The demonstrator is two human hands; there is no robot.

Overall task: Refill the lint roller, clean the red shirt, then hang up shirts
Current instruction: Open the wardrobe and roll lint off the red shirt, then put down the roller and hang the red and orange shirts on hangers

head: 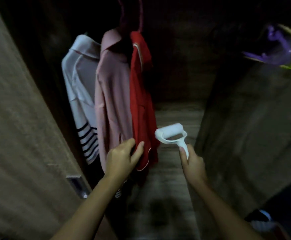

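A red shirt (141,94) hangs on a dark red hanger (140,16) inside a dim wardrobe. Left of it hang a pink shirt (111,94) and a white shirt with navy-striped cuffs (81,80). My left hand (122,157) pinches the red shirt's lower edge between thumb and fingers. My right hand (192,164) grips the white handle of a lint roller (171,134), whose white roll is held just right of the red shirt's hem, apart from the cloth.
The wardrobe's wooden door (20,118) stands open at left, with a metal handle (76,183) low on its edge. The wooden wardrobe floor (174,170) lies below. A purple item in a green-rimmed holder (280,49) hangs at upper right.
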